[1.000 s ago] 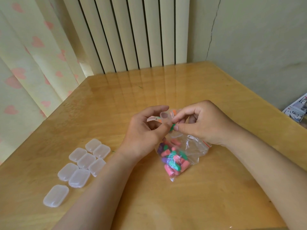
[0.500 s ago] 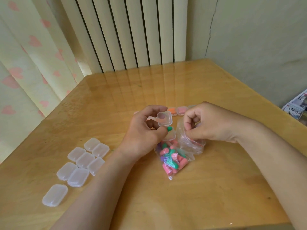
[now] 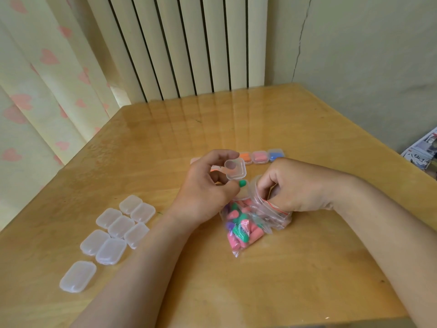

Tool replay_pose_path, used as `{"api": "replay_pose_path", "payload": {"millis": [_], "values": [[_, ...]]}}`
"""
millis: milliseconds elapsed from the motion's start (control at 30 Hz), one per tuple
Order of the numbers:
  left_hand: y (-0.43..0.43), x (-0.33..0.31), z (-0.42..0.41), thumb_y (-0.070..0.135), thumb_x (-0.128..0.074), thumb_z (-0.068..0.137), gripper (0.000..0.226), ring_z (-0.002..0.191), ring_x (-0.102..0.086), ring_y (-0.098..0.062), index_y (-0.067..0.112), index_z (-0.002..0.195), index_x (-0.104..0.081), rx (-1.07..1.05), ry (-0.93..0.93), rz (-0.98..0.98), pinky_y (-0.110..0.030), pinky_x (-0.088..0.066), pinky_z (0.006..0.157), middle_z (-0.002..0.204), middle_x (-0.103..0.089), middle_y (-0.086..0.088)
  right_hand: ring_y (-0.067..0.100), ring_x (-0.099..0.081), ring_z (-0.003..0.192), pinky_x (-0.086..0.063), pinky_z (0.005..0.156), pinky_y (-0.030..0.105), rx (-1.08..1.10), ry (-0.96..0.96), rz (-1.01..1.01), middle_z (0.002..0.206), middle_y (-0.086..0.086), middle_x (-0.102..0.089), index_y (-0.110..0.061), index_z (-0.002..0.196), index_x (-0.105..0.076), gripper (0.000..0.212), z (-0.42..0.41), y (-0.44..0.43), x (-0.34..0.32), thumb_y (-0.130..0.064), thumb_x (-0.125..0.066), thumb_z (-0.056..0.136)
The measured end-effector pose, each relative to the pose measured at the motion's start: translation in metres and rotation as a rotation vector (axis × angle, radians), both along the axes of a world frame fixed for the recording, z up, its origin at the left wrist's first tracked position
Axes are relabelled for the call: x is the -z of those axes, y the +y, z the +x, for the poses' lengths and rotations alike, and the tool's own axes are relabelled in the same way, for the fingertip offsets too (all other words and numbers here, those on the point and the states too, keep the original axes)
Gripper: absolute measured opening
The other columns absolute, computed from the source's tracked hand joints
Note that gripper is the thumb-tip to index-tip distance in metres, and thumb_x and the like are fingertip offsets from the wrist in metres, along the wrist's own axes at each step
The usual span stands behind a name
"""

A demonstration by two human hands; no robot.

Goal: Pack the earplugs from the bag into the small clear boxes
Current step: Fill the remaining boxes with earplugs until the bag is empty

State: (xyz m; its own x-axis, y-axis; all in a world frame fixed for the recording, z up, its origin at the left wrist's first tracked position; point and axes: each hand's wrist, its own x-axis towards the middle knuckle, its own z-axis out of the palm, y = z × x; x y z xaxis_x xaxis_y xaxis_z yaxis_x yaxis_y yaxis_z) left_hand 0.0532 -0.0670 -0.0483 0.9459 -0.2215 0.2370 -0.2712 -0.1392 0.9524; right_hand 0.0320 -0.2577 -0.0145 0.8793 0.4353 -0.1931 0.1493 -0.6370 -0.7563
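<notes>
My left hand holds a small clear box with its lid swung open, fingers curled round it. A green earplug sits in the lower half of the box. A clear zip bag of pink, green and purple earplugs lies on the table just below both hands. My right hand has its fingers curled inside the bag's mouth; what they pinch is hidden.
Several shut empty clear boxes lie in a cluster at the left of the wooden table. Filled boxes holding orange, pink and blue earplugs stand in a row behind my hands. A wall and a radiator border the table's far side.
My right hand left the box after putting the green earplug in and went down into the bag's mouth. My left hand kept holding the open box.
</notes>
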Motion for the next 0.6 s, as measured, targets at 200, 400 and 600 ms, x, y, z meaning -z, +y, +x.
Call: {"api": "replay_pose_path", "payload": {"millis": [200, 400, 600], "values": [[0.0004, 0.0009, 0.0008, -0.009, -0.069, 0.080, 0.047, 0.071, -0.056, -0.013, 0.031, 0.105, -0.067, -0.002, -0.004, 0.020, -0.032, -0.052, 0.062, 0.109, -0.064, 0.000, 0.005, -0.047, 0.050, -0.041, 0.051, 0.020, 0.018, -0.042, -0.074, 0.051, -0.008, -0.051, -0.002, 0.062, -0.066, 0.022, 0.0021, 0.0005, 0.0021, 0.009, -0.055, 0.077], [0.0007, 0.0006, 0.0008, -0.010, -0.068, 0.081, 0.046, 0.072, -0.057, -0.015, 0.029, 0.106, -0.067, 0.004, -0.004, 0.014, -0.032, -0.051, 0.062, 0.104, -0.063, 0.004, 0.008, -0.056, 0.054, -0.048, 0.053, 0.020, -0.006, 0.047, 0.028, 0.056, -0.004, -0.059, -0.003, 0.070, -0.073, 0.024, 0.0024, -0.0023, 0.0026, -0.001, -0.066, 0.092], [0.0009, 0.0004, 0.0003, -0.011, -0.067, 0.081, 0.047, 0.072, -0.057, -0.016, 0.030, 0.104, -0.066, 0.008, -0.004, 0.012, -0.034, -0.051, 0.063, 0.101, -0.063, 0.006, 0.012, -0.066, 0.069, -0.056, 0.063, 0.031, -0.051, 0.063, 0.001, 0.094, 0.017, -0.074, -0.008, 0.093, -0.079, 0.016, 0.0032, -0.0018, 0.0049, 0.003, -0.069, 0.087]]}}
